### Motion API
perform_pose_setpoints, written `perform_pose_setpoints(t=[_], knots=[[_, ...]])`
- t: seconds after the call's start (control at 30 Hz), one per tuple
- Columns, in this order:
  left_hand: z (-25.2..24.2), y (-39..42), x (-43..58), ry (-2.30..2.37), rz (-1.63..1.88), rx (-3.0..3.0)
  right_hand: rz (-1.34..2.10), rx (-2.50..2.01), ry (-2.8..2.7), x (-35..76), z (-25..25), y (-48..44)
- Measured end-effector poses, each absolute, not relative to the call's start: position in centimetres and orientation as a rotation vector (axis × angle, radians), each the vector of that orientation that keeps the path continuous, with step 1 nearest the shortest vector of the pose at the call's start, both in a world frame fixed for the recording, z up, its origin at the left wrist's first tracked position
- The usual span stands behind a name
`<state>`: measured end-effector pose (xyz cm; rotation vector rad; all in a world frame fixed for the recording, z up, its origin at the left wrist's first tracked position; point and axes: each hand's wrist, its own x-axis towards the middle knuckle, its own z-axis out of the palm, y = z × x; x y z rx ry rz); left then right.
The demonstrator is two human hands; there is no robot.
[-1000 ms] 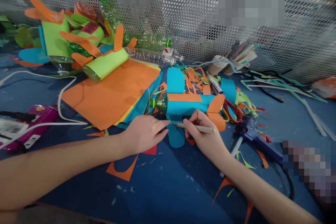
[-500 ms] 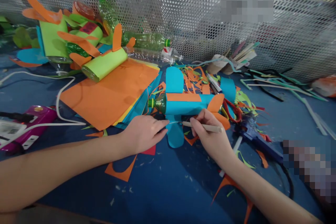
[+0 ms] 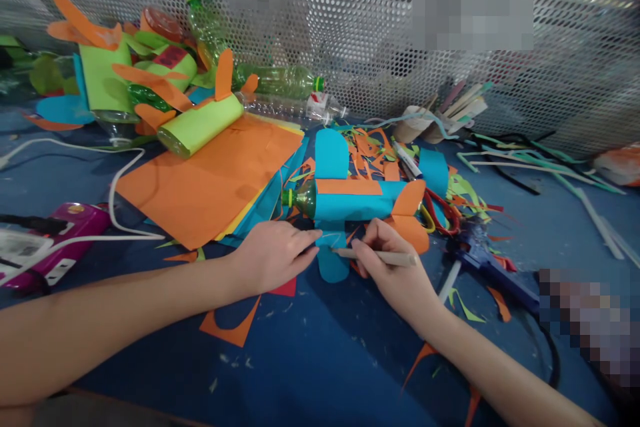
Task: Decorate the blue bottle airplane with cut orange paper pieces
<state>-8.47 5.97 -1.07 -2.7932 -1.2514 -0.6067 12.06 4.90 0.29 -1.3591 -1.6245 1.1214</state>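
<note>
A green bottle wrapped in blue paper (image 3: 355, 205) lies on its side, its neck pointing left, with orange tail pieces (image 3: 411, 203) at its right end. Blue paper wings stick out above and below it. On the lower wing (image 3: 334, 268) are thin pale lines. My right hand (image 3: 390, 260) pinches a light-coloured pen (image 3: 397, 258), whose tip touches this wing. My left hand (image 3: 277, 253) lies flat with fingers spread, its fingertips at the wing's left edge.
Stacked coloured paper (image 3: 210, 180) lies left, under a green-wrapped bottle (image 3: 203, 123). Red-handled scissors (image 3: 445, 213) and a blue glue gun (image 3: 493, 267) lie right. A purple power strip (image 3: 75, 233) is at the far left. Orange scraps (image 3: 230, 327) lie in front.
My right hand has moved slightly left and down with the pen, and the tip is lower on the wing. More pale lines show there. My left hand stays in place.
</note>
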Motion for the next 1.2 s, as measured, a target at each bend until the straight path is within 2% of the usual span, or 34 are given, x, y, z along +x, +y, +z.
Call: perform_pose_setpoints(t=[0.23, 1.2], knots=[[-1.2, 6.0, -8.5, -1.248, -0.625, -2.792, 1.155, -1.315, -1.635, 12.0, 0.0, 4.7], [-1.0, 6.0, -8.4, -1.264, -0.595, -2.783, 0.901, -1.435, -1.736, 12.5, 0.4, 5.9]])
